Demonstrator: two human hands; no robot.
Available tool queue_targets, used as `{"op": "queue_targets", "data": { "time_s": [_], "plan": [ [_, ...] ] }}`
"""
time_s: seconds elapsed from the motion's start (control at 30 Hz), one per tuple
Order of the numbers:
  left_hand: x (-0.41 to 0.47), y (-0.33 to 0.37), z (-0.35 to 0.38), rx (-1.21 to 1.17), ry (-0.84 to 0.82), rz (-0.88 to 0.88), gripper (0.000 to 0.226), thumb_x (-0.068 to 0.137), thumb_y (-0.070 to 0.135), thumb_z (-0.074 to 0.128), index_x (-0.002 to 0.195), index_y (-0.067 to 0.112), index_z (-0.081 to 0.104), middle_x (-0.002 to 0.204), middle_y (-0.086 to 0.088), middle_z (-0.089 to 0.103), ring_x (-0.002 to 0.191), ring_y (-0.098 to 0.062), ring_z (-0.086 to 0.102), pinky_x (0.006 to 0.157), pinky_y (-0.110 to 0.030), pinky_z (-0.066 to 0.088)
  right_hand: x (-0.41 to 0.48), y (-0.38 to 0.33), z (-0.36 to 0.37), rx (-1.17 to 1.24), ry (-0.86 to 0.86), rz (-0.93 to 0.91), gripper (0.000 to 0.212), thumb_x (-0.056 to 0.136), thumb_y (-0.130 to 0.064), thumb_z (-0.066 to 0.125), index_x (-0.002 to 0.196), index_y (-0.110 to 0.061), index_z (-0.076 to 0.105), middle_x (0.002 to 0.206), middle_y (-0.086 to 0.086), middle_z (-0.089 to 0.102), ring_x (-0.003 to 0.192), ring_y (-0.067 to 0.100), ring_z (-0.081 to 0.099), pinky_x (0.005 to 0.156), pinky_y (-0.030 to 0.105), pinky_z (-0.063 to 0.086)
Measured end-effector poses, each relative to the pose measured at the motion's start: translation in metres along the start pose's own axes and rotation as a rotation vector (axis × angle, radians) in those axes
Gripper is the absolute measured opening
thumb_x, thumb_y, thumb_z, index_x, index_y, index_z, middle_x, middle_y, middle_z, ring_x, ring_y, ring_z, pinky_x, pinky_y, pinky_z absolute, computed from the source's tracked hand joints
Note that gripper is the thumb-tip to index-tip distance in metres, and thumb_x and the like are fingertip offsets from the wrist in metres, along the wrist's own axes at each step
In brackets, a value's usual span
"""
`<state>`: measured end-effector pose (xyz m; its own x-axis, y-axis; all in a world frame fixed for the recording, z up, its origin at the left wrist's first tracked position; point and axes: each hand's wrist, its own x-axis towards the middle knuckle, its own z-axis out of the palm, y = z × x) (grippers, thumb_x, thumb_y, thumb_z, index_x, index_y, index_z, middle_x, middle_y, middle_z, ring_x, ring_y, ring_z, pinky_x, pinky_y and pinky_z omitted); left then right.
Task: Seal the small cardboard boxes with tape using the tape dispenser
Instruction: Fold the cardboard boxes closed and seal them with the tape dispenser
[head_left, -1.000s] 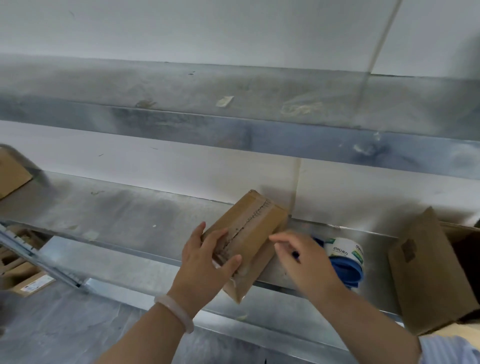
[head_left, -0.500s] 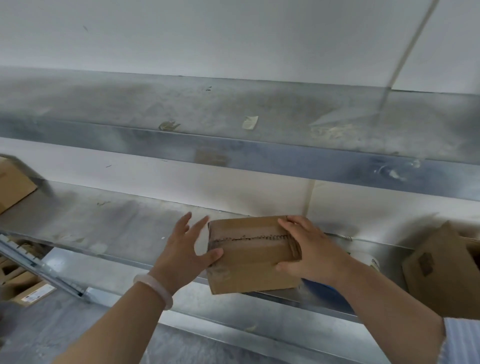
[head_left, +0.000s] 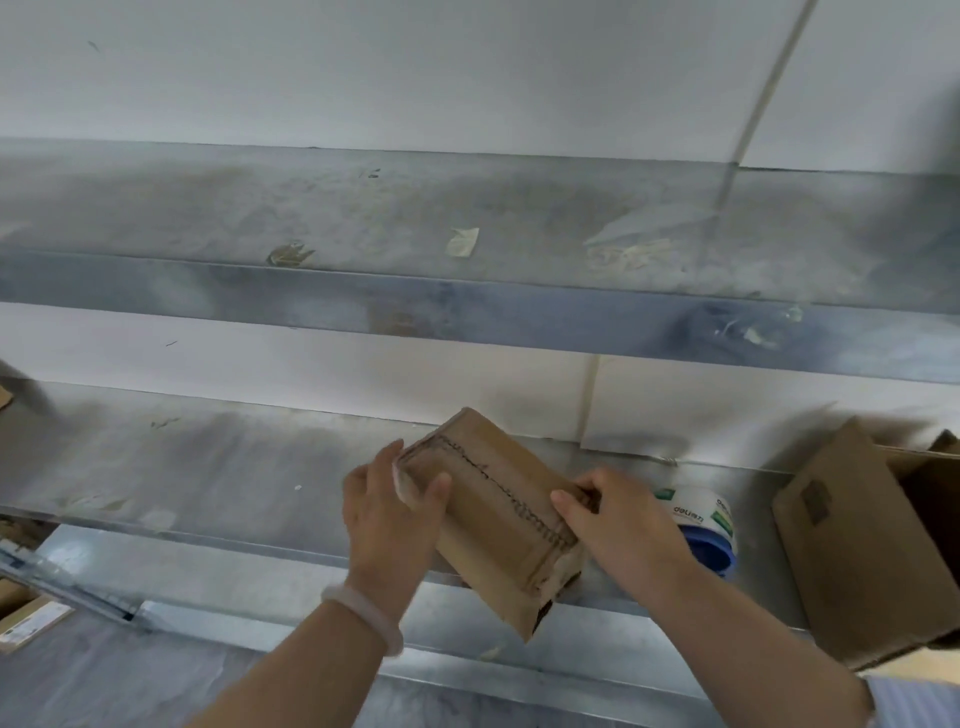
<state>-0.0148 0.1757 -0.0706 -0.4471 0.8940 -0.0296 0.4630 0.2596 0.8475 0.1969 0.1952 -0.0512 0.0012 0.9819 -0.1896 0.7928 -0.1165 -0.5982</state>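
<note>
Head view, left hand (head_left: 390, 512) and right hand (head_left: 621, 527) gripping creased rectangular cardboard box (head_left: 493, 525), seam seemingly taped, scuffed metal shelf (head_left: 208, 467)

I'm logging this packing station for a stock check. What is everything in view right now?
small cardboard box: one, brown, held tilted over the lower shelf's front edge
tape dispenser: one, blue with a white roll, on the lower shelf, partly hidden by the right hand
large cardboard box: one, brown, open, at the right edge
lower metal shelf: one, grey, along the white wall
upper metal shelf: one, grey, above it
tape scraps: several, pale, on the upper shelf
flat carton: one, brown, bottom left
bracelet: one, white, left wrist
left hand: one, grips the small box's left end
right hand: one, grips its right end
</note>
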Motion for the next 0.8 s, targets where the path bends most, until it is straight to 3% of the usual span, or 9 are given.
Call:
{"op": "queue_targets", "data": {
  "time_s": [0.13,0.2,0.27,0.37,0.5,0.57,0.67,0.73,0.8],
  "plan": [
    [-0.042,-0.007,0.026,-0.092,-0.237,0.073,0.086,0.081,0.035,0.073,0.149,0.032,0.021,0.139,0.009,0.019,0.124,-0.005,0.029,0.101,-0.019,0.033,-0.012,0.007,0.012,0.118,-0.038,0.004,0.024,0.089,-0.055,0.054,0.093,-0.031,0.053,0.091,-0.015,0.062,0.082,0.003,0.060,0.076,0.032,0.055],
    [-0.039,-0.013,0.026,-0.073,-0.288,0.121,0.084,0.085,0.030,0.071,0.150,0.034,0.017,0.149,0.012,0.015,0.124,0.000,0.025,0.097,-0.010,0.029,-0.017,0.015,0.008,0.144,-0.108,-0.016,0.019,0.092,-0.049,0.053,0.094,-0.031,0.055,0.096,-0.015,0.062,0.087,0.001,0.059,0.080,0.027,0.053],
    [-0.032,-0.014,0.022,-0.097,-0.357,0.118,0.078,0.089,0.026,0.066,0.149,0.036,0.019,0.151,0.012,0.018,0.126,-0.001,0.028,0.096,-0.011,0.033,-0.019,0.030,-0.005,0.115,-0.023,-0.048,0.013,0.093,-0.037,0.056,0.106,-0.034,0.056,0.108,-0.016,0.059,0.099,0.002,0.057,0.088,0.024,0.048],
    [-0.028,-0.012,0.022,-0.061,-0.335,0.156,0.069,0.090,0.024,0.064,0.147,0.032,0.027,0.147,0.008,0.030,0.124,-0.006,0.036,0.092,-0.009,0.039,-0.010,0.066,-0.032,-0.007,0.143,-0.027,0.062,0.088,-0.017,0.060,0.141,-0.034,0.035,0.146,-0.009,0.034,0.135,0.014,0.035,0.109,0.032,0.035],
    [-0.032,-0.011,0.033,-0.052,-0.276,0.153,0.063,0.090,0.027,0.063,0.144,0.032,0.031,0.140,0.006,0.036,0.119,-0.008,0.040,0.069,-0.001,0.040,0.009,0.110,-0.047,-0.138,-0.083,0.169,0.097,0.086,-0.017,0.064,0.153,-0.030,-0.004,0.161,-0.010,-0.010,0.148,0.020,0.007,0.117,0.037,0.023],
    [-0.032,-0.015,0.036,-0.055,-0.257,0.163,0.062,0.090,0.029,0.063,0.144,0.032,0.032,0.139,0.005,0.037,0.119,-0.008,0.039,0.071,-0.001,0.039,0.013,0.126,-0.044,-0.158,-0.101,0.159,0.094,0.087,-0.018,0.064,0.154,-0.027,-0.001,0.162,-0.005,0.004,0.146,0.021,0.017,0.117,0.037,0.026],
    [-0.032,-0.017,0.035,0.002,-0.224,0.241,0.064,0.088,0.036,0.061,0.145,0.028,0.034,0.142,0.003,0.036,0.118,-0.005,0.036,0.087,-0.006,0.038,0.011,0.139,-0.041,-0.147,0.024,0.135,0.077,0.086,-0.022,0.068,0.150,-0.027,0.025,0.148,0.002,0.037,0.128,0.020,0.045,0.105,0.035,0.043],
    [-0.035,-0.014,0.034,0.056,-0.198,0.305,0.067,0.086,0.042,0.059,0.146,0.028,0.034,0.145,0.002,0.034,0.119,-0.001,0.032,0.096,-0.015,0.038,0.006,0.143,-0.040,-0.106,0.067,0.115,0.061,0.079,-0.030,0.077,0.132,-0.027,0.046,0.127,0.000,0.053,0.108,0.017,0.056,0.092,0.035,0.052],
    [-0.040,-0.004,0.032,0.094,-0.139,0.350,0.065,0.086,0.043,0.057,0.145,0.028,0.035,0.149,0.002,0.029,0.122,0.002,0.026,0.100,-0.017,0.032,-0.002,0.143,-0.039,-0.041,0.057,0.119,0.053,0.072,-0.036,0.083,0.112,-0.028,0.051,0.107,-0.005,0.058,0.095,0.013,0.060,0.081,0.033,0.056]
  ]
}}
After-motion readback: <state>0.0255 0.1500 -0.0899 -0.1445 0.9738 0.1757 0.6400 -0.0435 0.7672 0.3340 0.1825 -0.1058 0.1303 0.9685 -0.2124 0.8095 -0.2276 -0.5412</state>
